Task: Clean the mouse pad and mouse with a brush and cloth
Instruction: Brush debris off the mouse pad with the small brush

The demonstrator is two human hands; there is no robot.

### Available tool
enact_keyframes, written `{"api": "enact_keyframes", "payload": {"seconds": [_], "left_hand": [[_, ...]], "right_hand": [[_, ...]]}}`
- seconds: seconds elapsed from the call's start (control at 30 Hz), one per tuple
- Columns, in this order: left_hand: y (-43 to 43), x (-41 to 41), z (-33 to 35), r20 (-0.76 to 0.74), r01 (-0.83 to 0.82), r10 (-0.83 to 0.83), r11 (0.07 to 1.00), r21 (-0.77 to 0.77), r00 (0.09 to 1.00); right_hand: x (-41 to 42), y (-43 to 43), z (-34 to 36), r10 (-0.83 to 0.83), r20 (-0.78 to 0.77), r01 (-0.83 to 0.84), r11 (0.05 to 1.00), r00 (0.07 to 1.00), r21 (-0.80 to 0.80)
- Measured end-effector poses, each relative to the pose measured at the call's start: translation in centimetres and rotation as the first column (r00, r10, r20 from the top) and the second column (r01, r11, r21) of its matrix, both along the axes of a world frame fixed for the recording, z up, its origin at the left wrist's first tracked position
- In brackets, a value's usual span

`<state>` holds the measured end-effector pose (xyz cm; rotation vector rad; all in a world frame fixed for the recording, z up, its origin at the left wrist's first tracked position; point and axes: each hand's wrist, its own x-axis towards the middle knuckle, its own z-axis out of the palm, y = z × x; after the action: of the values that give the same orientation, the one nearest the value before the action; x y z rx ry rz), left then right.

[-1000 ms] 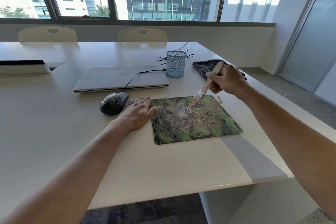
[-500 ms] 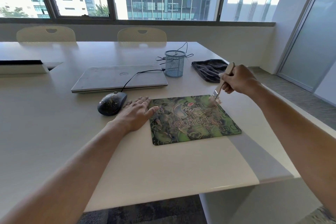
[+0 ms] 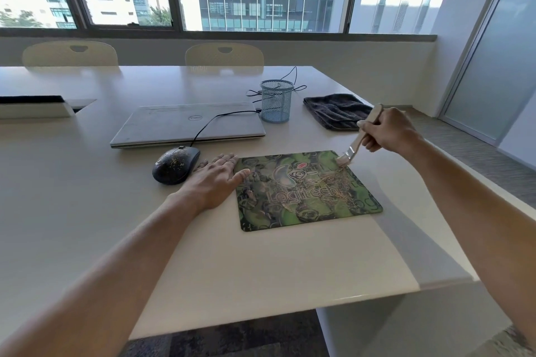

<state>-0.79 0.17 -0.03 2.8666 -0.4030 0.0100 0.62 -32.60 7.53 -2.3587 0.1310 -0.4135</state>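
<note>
R grip (image 3: 388, 132) curled round brush (image 3: 357, 143) handle, bristles tilted down, touching far-right corner of mouse pad (image 3: 290, 206). L grip (image 3: 216, 180) flat, fingers straight, on bench (image 3: 87, 197) at pad's left edge, thumb tip over the pad. Black mouse (image 3: 169, 175) just left of L grip, yellowish crumbs (image 3: 175, 163) on top; more crumbs on pad's right half. Dark cloth (image 3: 333, 110) lies beyond R grip, apart from pad; mesh cup (image 3: 275, 103) & shut laptop (image 3: 179, 124) further left.
</note>
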Motion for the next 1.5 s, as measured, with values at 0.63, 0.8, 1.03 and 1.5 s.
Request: {"api": "enact_keyframes", "payload": {"seconds": [0.63,0.8,1.03,1.5], "left_hand": [[0.0,0.1,-0.1,0.005,-0.001,0.001,1.000,-0.003,1.000],[0.0,0.1,-0.1,0.007,-0.005,0.005,1.000,0.001,1.000],[0.0,0.0,0.0,-0.001,-0.006,0.006,1.000,0.005,1.000],[-0.3,-0.3,0.3,0.000,-0.008,0.008,1.000,0.018,1.000]], "right_hand": [[-0.5,0.0,0.0,0.015,0.017,-0.014,0.997,1.000,-0.069],[-0.6,0.7,0.8,0.058,0.073,-0.062,0.997,0.996,0.052],[-0.6,1.5,-0.6,0.071,0.020,-0.072,0.996,0.997,0.057],[-0.8,3.0,0.0,0.115,0.091,-0.115,0.993,0.989,0.000]]}}
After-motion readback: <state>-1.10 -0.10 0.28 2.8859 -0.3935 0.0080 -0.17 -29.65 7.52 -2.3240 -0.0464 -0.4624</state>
